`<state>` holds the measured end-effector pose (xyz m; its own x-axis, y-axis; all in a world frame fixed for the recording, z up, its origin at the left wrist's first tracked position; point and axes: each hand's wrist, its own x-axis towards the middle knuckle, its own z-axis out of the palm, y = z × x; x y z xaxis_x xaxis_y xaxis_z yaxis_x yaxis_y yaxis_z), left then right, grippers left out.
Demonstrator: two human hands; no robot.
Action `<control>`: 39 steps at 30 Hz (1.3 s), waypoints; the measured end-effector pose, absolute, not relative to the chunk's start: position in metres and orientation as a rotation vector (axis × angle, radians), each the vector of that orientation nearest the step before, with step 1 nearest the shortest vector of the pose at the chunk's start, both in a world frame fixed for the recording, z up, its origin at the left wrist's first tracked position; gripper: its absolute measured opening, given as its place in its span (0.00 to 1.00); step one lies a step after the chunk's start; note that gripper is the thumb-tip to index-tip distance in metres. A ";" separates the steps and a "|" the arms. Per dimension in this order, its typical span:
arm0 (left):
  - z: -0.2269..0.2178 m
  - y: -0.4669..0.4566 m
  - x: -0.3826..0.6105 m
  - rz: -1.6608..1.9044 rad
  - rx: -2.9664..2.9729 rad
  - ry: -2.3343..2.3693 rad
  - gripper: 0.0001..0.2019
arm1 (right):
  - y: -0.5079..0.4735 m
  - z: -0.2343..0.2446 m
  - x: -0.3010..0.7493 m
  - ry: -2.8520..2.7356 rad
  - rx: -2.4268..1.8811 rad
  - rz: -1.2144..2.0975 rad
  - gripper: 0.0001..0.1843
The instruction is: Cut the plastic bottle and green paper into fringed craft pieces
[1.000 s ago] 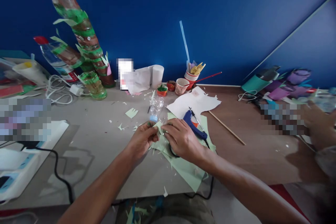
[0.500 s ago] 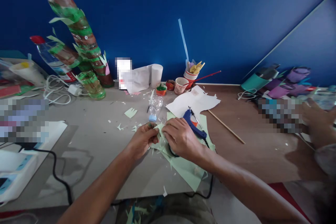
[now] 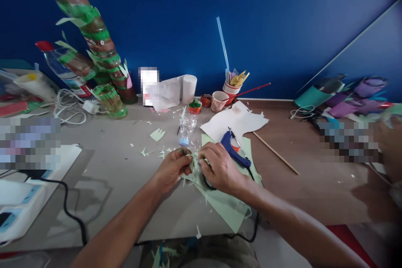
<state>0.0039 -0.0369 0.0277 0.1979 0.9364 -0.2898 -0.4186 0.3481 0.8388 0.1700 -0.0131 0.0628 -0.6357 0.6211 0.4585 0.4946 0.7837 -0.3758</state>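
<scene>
My left hand [image 3: 172,168] pinches a small piece of light green paper [image 3: 194,164] at the middle of the table. My right hand [image 3: 220,168] is closed around black-handled scissors [image 3: 204,182], whose blades are hidden behind the fingers, and meets the same paper piece. Both hands rest over a larger light green sheet [image 3: 226,206] that reaches the near table edge. A blue glue gun [image 3: 234,153] lies just behind my right hand on that sheet.
Small plastic bottle [image 3: 186,128] and white paper sheet [image 3: 235,122] lie behind the hands. Green-wrapped bottle tower [image 3: 94,46] stands far left; cups with tools [image 3: 231,85] by the blue wall. A wooden stick [image 3: 275,153] lies right. Another person's hand [image 3: 391,144] shows at the right edge.
Both hands have drawn closer together around the small green piece, and the paper between them is more crumpled up. The camera shifted slightly left.
</scene>
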 end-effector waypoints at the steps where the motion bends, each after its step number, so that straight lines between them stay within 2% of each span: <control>1: 0.028 -0.037 0.004 1.068 0.685 0.922 0.08 | -0.013 0.063 0.171 -2.394 -0.817 0.293 0.08; 14: 0.033 -0.038 0.003 1.053 0.733 1.009 0.14 | -0.011 0.062 0.173 -2.387 -0.766 0.304 0.08; 28: 0.037 -0.035 0.003 1.142 0.572 1.019 0.12 | -0.015 0.060 0.174 -2.429 -0.716 0.309 0.08; 39: 0.031 -0.031 -0.001 1.220 0.477 1.024 0.12 | -0.010 0.053 0.186 -2.183 -0.905 0.386 0.08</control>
<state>-0.0011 -0.0312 0.0306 -0.0019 0.9238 -0.3829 -0.5378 0.3219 0.7792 0.1862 -0.0103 0.0533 -0.4862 0.7067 0.5139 0.4877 0.7075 -0.5116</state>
